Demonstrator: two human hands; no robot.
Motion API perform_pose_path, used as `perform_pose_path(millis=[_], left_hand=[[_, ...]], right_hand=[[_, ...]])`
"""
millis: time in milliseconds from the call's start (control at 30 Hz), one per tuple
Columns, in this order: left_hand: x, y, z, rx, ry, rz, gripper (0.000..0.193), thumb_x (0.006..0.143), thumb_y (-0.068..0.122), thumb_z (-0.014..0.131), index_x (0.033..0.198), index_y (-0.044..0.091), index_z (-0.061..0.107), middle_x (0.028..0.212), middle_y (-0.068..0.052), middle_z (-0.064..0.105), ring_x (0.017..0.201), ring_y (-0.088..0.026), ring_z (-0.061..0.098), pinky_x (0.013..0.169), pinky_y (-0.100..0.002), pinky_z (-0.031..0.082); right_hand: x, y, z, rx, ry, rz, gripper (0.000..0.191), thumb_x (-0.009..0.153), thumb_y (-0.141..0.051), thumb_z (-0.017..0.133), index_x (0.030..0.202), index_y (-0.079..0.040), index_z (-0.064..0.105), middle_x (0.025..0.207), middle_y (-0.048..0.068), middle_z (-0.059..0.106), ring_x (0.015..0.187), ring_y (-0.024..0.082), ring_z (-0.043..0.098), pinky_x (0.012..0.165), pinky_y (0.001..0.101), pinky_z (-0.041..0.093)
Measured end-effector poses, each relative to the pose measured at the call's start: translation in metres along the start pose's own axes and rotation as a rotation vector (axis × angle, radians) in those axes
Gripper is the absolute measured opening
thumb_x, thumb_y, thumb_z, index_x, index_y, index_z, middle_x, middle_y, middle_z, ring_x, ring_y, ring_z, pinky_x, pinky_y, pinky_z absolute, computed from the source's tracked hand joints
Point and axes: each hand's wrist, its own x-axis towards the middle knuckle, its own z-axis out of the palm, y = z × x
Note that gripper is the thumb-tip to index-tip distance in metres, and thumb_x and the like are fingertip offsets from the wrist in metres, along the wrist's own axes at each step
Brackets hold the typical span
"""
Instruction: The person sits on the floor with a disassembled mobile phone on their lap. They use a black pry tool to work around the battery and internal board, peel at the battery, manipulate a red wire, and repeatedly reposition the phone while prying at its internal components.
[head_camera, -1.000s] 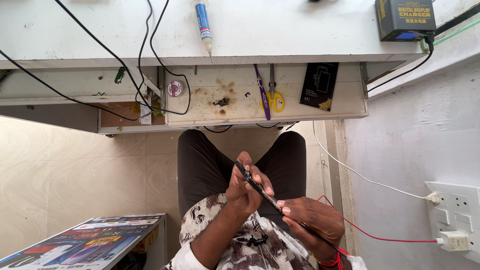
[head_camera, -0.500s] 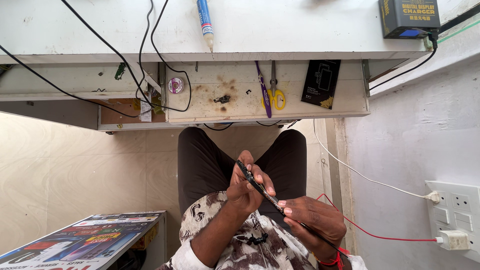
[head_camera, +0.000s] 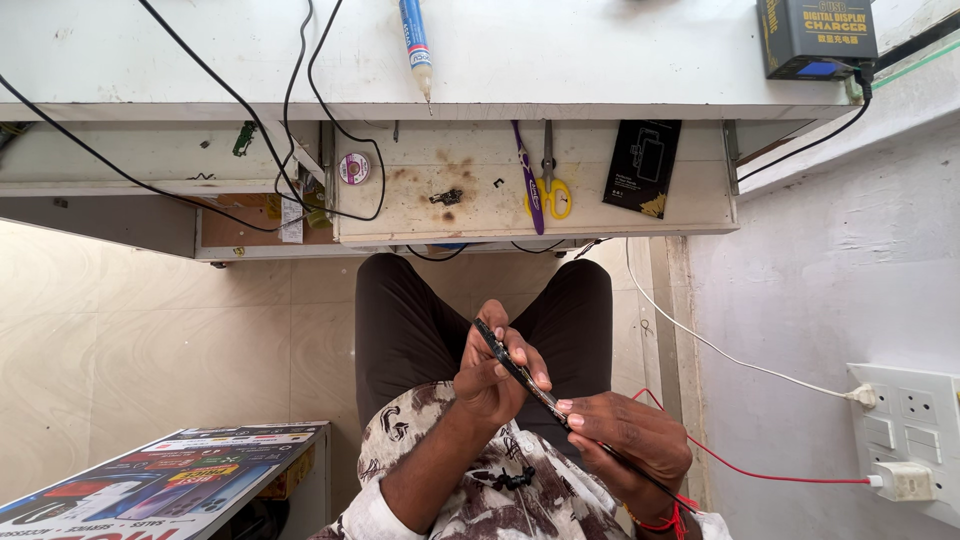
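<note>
Thin dark tool (head_camera: 515, 365), both hands (head_camera: 495, 375) gripping, over lap

A flat black packet (head_camera: 642, 167) with a pale outline drawing lies at the right end of the open drawer. A dark box (head_camera: 816, 35) with yellow lettering and a small blue screen sits at the desk's top right corner. A colourful printed poster (head_camera: 150, 487) lies bottom left.

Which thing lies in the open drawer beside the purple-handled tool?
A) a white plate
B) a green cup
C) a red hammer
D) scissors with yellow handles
D: the scissors with yellow handles lie in the open drawer right next to the purple-handled tool, above the person's lap.
</note>
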Motion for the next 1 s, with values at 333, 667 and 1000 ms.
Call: perform_pose_path(millis=[333, 667, 1000], left_hand=[[-0.002, 0.002, -0.005, 0.011, 0.025, 0.007, 0.043, 0.091, -0.005, 0.073, 0.11, 0.008, 0.037, 0.104, -0.02, 0.074, 0.097, -0.047, 0.074, 0.084, -0.055, 0.066], [-0.003, 0.002, -0.008, -0.007, 0.036, 0.019, 0.041, 0.091, -0.005, 0.072, 0.111, 0.008, 0.038, 0.105, -0.02, 0.074, 0.097, -0.047, 0.074, 0.084, -0.055, 0.066], [-0.002, 0.003, -0.011, -0.006, 0.035, 0.022, 0.039, 0.093, -0.005, 0.071, 0.112, 0.008, 0.04, 0.106, -0.02, 0.074, 0.098, -0.046, 0.074, 0.084, -0.054, 0.066]], right_hand=[[0.001, -0.002, -0.001, -0.009, -0.013, 0.1, 0.026, 0.079, 0.01, 0.076, 0.104, 0.002, 0.076, 0.103, 0.021, 0.08, 0.092, 0.028, 0.082, 0.076, 0.0322, 0.065], [0.003, 0.001, -0.002, 0.074, -0.03, 0.198, 0.022, 0.081, 0.01, 0.074, 0.102, 0.004, 0.076, 0.105, 0.023, 0.08, 0.095, 0.027, 0.082, 0.08, 0.0312, 0.065], [0.003, 0.006, -0.001, 0.131, -0.005, 0.233, 0.024, 0.08, 0.012, 0.073, 0.103, 0.004, 0.077, 0.106, 0.023, 0.08, 0.096, 0.028, 0.082, 0.081, 0.032, 0.065]])
